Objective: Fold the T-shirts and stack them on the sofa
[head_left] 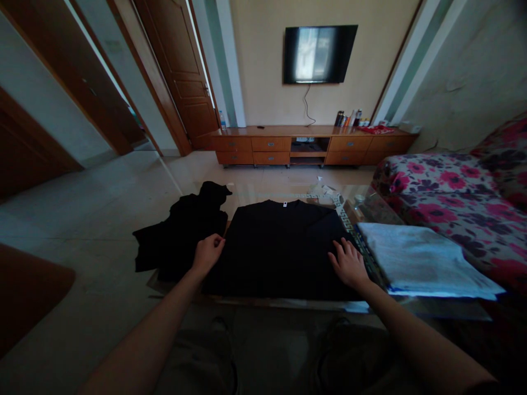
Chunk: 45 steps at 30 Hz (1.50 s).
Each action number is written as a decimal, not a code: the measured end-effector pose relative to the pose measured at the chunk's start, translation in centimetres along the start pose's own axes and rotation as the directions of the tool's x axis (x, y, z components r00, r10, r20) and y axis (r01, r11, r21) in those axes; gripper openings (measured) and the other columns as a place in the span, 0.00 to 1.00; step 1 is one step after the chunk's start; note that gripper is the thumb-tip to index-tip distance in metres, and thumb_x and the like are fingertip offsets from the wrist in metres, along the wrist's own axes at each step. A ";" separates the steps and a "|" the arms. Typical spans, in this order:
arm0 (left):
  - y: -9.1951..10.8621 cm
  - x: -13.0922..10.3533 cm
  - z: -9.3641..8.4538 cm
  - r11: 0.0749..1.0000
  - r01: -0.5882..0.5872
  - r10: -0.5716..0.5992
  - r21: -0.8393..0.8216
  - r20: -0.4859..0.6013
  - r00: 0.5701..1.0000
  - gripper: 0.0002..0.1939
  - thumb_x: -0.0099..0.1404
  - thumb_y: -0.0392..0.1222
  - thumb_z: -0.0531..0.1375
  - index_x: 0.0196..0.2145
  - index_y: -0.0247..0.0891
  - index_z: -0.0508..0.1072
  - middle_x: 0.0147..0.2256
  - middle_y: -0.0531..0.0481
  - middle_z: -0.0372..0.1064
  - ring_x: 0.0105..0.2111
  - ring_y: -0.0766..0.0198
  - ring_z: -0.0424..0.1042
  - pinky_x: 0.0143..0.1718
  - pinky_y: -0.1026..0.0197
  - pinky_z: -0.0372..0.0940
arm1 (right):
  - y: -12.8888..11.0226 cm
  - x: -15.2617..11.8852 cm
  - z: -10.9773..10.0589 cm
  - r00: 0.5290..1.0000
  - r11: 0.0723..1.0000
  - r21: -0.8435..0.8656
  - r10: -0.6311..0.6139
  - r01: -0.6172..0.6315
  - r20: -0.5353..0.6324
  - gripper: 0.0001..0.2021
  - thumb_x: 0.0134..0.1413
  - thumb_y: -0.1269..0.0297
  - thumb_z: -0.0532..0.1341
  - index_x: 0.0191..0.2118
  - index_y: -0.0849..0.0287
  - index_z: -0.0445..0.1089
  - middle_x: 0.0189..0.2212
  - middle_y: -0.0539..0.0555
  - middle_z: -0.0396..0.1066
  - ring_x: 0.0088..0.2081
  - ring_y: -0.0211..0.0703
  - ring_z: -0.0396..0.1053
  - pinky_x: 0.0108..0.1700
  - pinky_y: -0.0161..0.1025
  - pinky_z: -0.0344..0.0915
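A black shirt [280, 252] lies spread flat on a low glass-topped table, its neckline with a small white label at the far edge. My left hand [209, 253] is at the shirt's left edge, its fingers curled together; whether cloth is pinched between them is too dark to tell. My right hand [349, 262] rests palm down with spread fingers on the shirt's right side. Left of the shirt, a heap of black clothing [185, 230] hangs past the table's left side. To the right lies a folded light blue cloth [424, 258].
Crumpled clear plastic [325, 191] and a small glass item [359, 198] are at the table's far right. A floral sofa [444, 181] stands on the right. Beyond the table are a wooden cabinet [272, 145] and a wall-mounted television [320, 54]. A brown rounded furniture edge [33, 291] is at left.
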<state>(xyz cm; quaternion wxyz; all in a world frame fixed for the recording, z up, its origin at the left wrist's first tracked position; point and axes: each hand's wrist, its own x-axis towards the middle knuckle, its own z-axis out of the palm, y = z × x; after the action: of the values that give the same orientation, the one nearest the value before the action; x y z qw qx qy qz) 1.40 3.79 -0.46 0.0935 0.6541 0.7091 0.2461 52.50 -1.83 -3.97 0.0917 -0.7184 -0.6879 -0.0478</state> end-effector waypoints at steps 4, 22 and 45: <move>-0.4 0.0 0.3 0.996 -0.064 0.066 0.065 -0.043 0.997 0.10 0.66 0.47 0.61 0.33 0.39 0.76 0.34 0.47 0.75 0.36 0.58 0.74 0.40 0.60 0.65 | 0.0 -0.1 0.0 1.000 1.000 -0.004 -0.007 0.007 -0.005 0.29 0.71 0.48 0.45 0.69 0.57 0.58 0.71 0.63 0.51 0.71 0.58 0.47 0.67 0.57 0.51; 0.2 -0.1 1.0 0.968 -0.215 0.224 0.133 -0.057 0.973 0.07 0.67 0.42 0.58 0.36 0.40 0.77 0.38 0.46 0.71 0.41 0.56 0.71 0.47 0.56 0.65 | 0.0 0.0 0.0 1.000 1.000 -0.021 -0.012 0.012 -0.008 0.29 0.71 0.49 0.45 0.69 0.58 0.58 0.71 0.63 0.51 0.71 0.59 0.47 0.66 0.56 0.51; 0.5 0.0 0.5 0.991 -0.105 0.105 0.086 0.004 0.994 0.11 0.68 0.48 0.57 0.37 0.42 0.77 0.33 0.48 0.77 0.36 0.58 0.75 0.40 0.59 0.64 | -0.1 0.0 -0.2 1.000 1.000 -0.012 -0.008 0.008 0.003 0.30 0.71 0.48 0.44 0.69 0.58 0.58 0.71 0.64 0.51 0.71 0.59 0.47 0.66 0.56 0.51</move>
<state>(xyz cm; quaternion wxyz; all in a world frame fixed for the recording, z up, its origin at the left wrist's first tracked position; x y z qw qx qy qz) 2.07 3.97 -0.68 0.0518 0.6939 0.6836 0.2201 52.46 -1.82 -3.80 0.0861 -0.7162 -0.6906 -0.0514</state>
